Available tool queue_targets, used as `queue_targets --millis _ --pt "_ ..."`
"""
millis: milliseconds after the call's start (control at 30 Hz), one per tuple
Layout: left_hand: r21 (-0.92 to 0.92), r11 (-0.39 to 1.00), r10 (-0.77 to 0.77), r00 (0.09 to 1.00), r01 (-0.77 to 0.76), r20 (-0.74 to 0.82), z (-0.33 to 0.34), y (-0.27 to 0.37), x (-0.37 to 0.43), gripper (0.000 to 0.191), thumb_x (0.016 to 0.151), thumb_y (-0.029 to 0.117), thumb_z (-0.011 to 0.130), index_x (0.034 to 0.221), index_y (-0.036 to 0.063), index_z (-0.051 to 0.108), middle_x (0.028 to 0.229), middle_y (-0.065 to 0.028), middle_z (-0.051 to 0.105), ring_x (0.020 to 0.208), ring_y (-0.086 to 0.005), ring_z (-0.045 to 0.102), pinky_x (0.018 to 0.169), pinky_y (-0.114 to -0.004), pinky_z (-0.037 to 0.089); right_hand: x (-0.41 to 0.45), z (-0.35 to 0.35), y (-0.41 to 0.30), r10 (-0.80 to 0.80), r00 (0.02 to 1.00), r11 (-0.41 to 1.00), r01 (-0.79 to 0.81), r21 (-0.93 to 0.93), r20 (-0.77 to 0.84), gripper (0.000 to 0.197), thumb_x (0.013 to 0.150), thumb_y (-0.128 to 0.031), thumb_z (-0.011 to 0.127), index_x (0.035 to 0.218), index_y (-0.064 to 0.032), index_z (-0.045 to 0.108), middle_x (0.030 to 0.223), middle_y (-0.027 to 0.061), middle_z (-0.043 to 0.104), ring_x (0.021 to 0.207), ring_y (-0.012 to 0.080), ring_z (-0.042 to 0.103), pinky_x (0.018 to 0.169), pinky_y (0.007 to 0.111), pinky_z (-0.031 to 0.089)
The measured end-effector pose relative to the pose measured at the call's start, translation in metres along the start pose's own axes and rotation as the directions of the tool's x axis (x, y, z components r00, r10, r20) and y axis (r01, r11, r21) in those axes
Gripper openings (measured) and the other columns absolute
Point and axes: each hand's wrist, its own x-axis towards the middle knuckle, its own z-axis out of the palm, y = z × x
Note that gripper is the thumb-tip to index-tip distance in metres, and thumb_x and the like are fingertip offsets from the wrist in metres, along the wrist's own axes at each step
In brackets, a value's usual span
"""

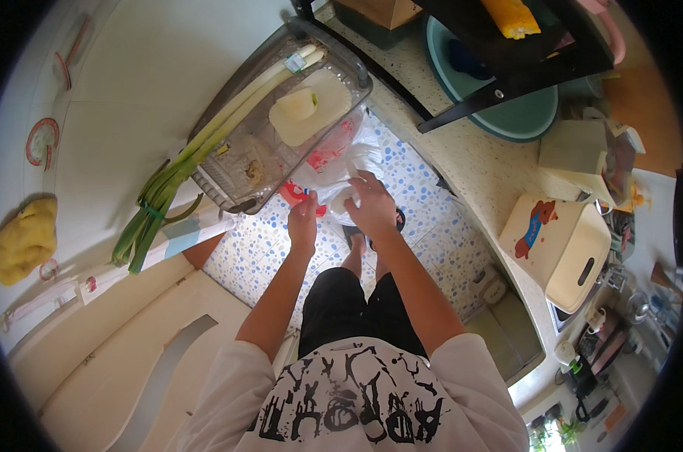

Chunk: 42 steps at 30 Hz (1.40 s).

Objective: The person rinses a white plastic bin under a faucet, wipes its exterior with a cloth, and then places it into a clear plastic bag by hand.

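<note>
Both my hands are at a thin white plastic bag with red print, which hangs beside a grey plastic basket. My left hand pinches a red part with a small blue tip, perhaps of the bag. A round whitish thing lies at the fingers of my right hand; whether it is inside the bag I cannot tell. In the basket, long leeks or scallions with a paper tag reach over the near rim, beside a pale sheet bearing a cut white vegetable.
To the right runs a speckled counter with a teal basin, a cream box with a bear picture and an open carton. A black rack holding a corn cob overhangs the counter. A yellow cloth is at the far left.
</note>
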Motion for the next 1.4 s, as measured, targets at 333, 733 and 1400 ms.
queue_targets --millis 333,733,1400 --pt "0.036 0.999 0.013 0.965 -0.003 -0.262 0.023 0.024 0.010 0.114 0.070 0.042 0.091 0.153 0.0010 0.024 0.155 -0.0228 0.028 0.136 -0.0329 0.041 0.109 -0.040 0.042 -0.039 -0.028 0.030 -0.098 0.992 0.995 0.100 -0.023 0.077 0.047 0.077 0.000 0.057 0.123 -0.0049 0.064 0.127 0.0096 0.060 0.112 0.0317 0.060 0.094 0.042 0.052" --pt "-0.145 0.989 -0.021 0.946 -0.028 -0.323 0.033 0.008 0.034 0.066 0.089 0.002 0.049 0.152 -0.0002 0.030 0.148 -0.0264 0.044 0.137 -0.0413 0.044 0.111 -0.041 0.038 -0.041 -0.040 0.027 -0.135 0.974 0.988 0.146 -0.046 0.180 0.052 0.076 0.001 0.057 0.127 -0.0064 0.063 0.131 0.0135 0.059 0.119 0.0321 0.057 0.100 0.041 0.049" --pt "-0.287 0.954 0.048 0.992 -0.081 -0.118 -0.012 -0.019 -0.032 0.063 0.090 -0.001 0.042 0.152 0.0062 0.029 0.133 -0.0140 0.053 0.109 -0.0195 0.057 0.082 -0.031 0.051 0.041 0.079 0.016 -0.098 0.848 0.974 0.190 -0.126 0.520 0.021 0.083 -0.011 0.059 0.101 -0.0031 0.067 0.105 0.0174 0.069 0.105 0.0357 0.064 0.089 0.045 0.053"
